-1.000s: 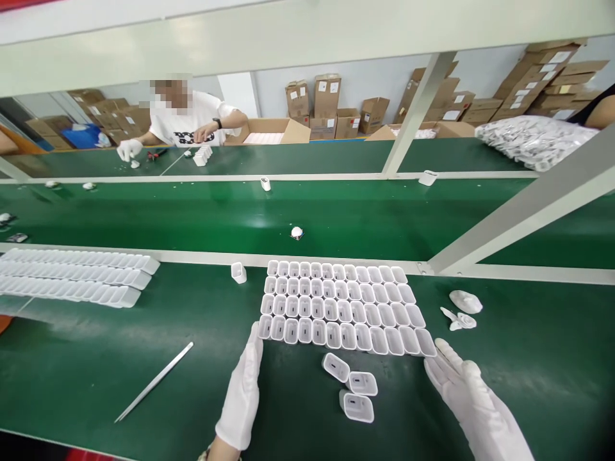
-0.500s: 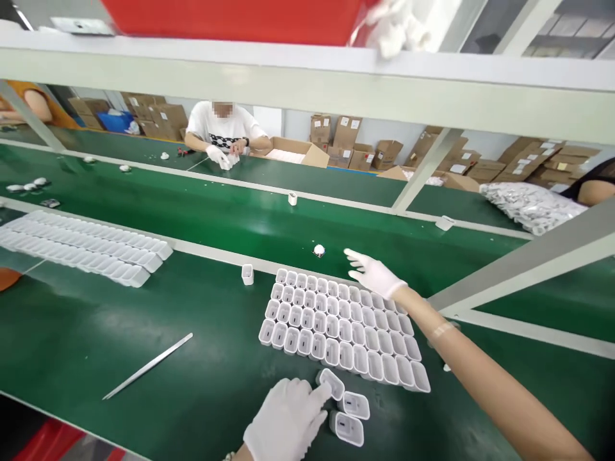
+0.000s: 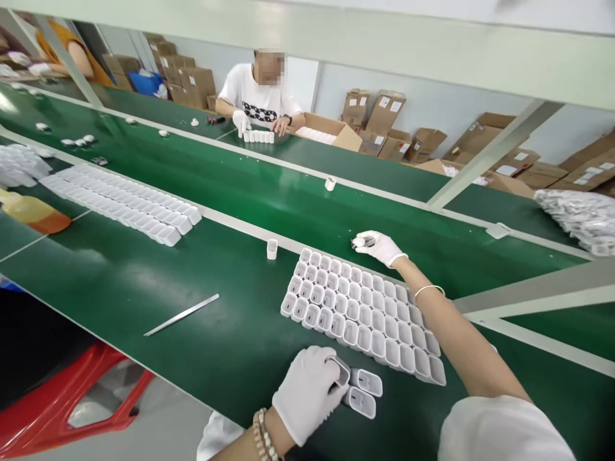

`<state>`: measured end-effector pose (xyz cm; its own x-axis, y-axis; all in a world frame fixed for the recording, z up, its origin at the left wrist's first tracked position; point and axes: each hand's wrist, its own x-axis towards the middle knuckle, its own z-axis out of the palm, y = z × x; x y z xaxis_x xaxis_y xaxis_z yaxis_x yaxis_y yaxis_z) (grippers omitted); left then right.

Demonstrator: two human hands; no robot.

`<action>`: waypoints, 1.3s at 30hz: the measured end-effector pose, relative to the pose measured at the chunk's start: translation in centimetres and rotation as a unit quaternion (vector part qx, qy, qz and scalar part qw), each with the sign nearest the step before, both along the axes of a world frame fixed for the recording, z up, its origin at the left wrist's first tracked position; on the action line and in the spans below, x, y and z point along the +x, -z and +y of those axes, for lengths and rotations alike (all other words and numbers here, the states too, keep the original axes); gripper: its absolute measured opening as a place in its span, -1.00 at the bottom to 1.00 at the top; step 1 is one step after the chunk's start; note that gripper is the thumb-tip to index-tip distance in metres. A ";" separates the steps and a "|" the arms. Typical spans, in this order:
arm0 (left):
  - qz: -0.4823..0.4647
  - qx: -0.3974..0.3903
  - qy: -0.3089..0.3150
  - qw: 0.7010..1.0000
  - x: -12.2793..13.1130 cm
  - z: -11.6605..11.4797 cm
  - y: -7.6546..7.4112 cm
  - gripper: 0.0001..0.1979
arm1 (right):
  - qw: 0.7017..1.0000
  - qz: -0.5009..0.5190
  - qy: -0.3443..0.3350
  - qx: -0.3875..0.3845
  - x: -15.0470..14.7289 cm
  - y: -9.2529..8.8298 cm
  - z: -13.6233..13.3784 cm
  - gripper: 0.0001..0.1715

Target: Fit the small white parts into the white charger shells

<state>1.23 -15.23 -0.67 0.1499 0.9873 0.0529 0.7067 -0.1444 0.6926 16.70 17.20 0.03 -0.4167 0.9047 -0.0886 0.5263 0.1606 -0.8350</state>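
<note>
My left hand (image 3: 311, 392), in a white glove, has its fingers closed around a small open-topped white plastic case (image 3: 342, 370) near the front of the bench. Two like cases, an upper one (image 3: 367, 382) and a lower one (image 3: 361, 403), stand just right of it. Over the green conveyor belt, my gloved right hand (image 3: 380, 248) pinches a small white domed part (image 3: 358, 242) with a dark edge. Between my hands lies a block of several rows of the white cases (image 3: 353, 310), open sides up. Many show a small dark slot inside.
Metal tweezers (image 3: 181, 315) lie on the green bench at left. A single case (image 3: 271, 249) stands by the belt's pale rail. More cases (image 3: 125, 202) are lined up far left. A slanted post (image 3: 538, 298) rises at right. Across the belt, a co-worker (image 3: 262, 102) handles a white row.
My right hand has closed on the white domed part from the belt. My left hand has gripped the case it was touching. The view has shifted; the co-worker now has a row of white pieces.
</note>
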 end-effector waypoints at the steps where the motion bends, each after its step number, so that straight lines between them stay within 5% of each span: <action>1: -0.038 -0.003 -0.006 0.999 -0.2 0.0 -0.1 -0.92 | 1.000 0.019 0.007 -0.007 0.3 -0.4 -0.7 -0.66; 7: -0.349 -0.091 -0.044 0.932 -2.3 0.9 -2.4 -0.93 | 0.989 0.121 -0.042 -0.072 1.0 -5.1 -8.7 -0.27; 13: -0.530 -0.126 -0.051 0.837 -4.4 2.9 -4.3 -0.42 | 0.978 0.144 -0.134 -0.073 1.0 -8.2 -17.1 -0.42; 16: -0.575 -0.173 -0.036 0.799 -5.3 3.8 -4.0 -0.40 | 0.982 0.130 -0.137 -0.028 0.7 -8.4 -19.3 -0.47; 23: -0.576 -0.187 -0.050 0.794 -5.6 3.8 -3.6 -0.33 | 0.979 0.137 -0.138 0.063 -0.3 -8.0 -21.8 -0.62; 39: -0.561 -0.202 -0.058 0.800 -5.5 3.2 -3.0 -0.24 | 0.978 -0.023 -0.169 0.116 -1.0 -8.1 -23.1 -0.75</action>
